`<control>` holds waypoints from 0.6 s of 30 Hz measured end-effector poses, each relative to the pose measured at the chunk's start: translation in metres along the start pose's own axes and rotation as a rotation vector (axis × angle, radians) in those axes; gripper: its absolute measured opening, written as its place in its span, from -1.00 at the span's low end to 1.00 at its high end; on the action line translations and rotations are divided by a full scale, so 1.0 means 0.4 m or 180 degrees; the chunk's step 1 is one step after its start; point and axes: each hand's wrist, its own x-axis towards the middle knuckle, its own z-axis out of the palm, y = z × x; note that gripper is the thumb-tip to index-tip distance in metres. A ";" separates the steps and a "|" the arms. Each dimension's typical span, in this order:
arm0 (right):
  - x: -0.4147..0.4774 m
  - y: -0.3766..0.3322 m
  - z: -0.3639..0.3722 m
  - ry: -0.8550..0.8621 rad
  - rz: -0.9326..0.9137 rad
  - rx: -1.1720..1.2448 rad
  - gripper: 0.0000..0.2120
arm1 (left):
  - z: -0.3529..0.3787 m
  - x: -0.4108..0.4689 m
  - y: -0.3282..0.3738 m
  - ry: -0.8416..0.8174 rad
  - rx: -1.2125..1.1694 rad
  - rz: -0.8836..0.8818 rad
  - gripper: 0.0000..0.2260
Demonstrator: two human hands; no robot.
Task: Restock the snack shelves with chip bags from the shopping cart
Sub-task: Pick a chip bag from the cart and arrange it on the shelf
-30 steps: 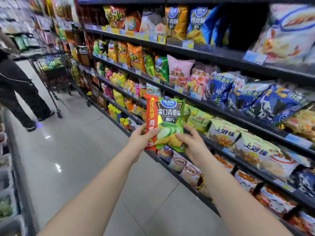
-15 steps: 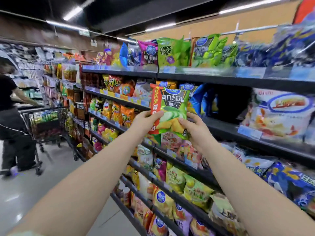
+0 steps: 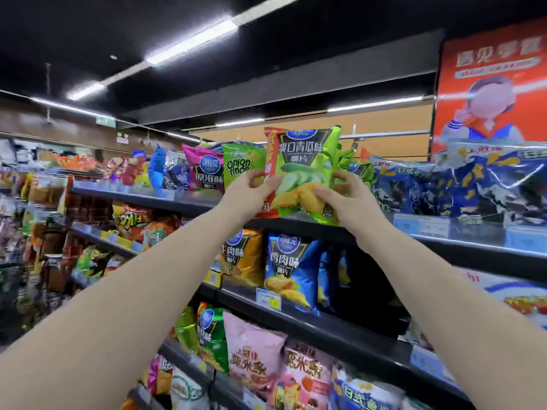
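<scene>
At arm's reach, both hands hold one green chip bag [image 3: 305,161]: my left hand [image 3: 251,187] pinches its left edge and my right hand [image 3: 343,196] curls round its lower right corner. It stands upright, its bottom at the lip of the top shelf [image 3: 177,201], just in front of matching green bags [image 3: 355,168]. I reckon I should slide it back level, label forward, squeezing lightly, and let go only once it stands alone. Counted: two hands, one bag held (its red side strip may be a second bag; I cannot tell), one onion ring bag [image 3: 238,165] and one pink bag [image 3: 204,173] to its left, at least two green bags behind.
</scene>
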 end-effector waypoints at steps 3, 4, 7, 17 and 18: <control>0.080 0.009 -0.011 0.0061 -0.0046 -0.0329 -0.45 | 0.025 0.095 0.001 -0.0225 0.0030 0.0188 -0.49; 0.103 0.011 -0.014 0.0076 -0.0058 -0.0512 -0.42 | 0.032 0.122 -0.002 -0.0292 -0.0063 0.0257 -0.46; 0.159 0.013 -0.013 0.0162 -0.0142 -0.1090 -0.39 | 0.039 0.191 -0.019 -0.0353 -0.0050 0.0665 -0.38; 0.230 0.049 0.023 0.0178 -0.0044 -0.1679 -0.33 | 0.027 0.314 -0.117 -0.0884 0.0369 0.1574 -0.47; 0.229 0.055 0.025 0.0168 -0.0005 -0.1696 -0.34 | 0.023 0.317 -0.125 -0.0889 0.0407 0.1650 -0.46</control>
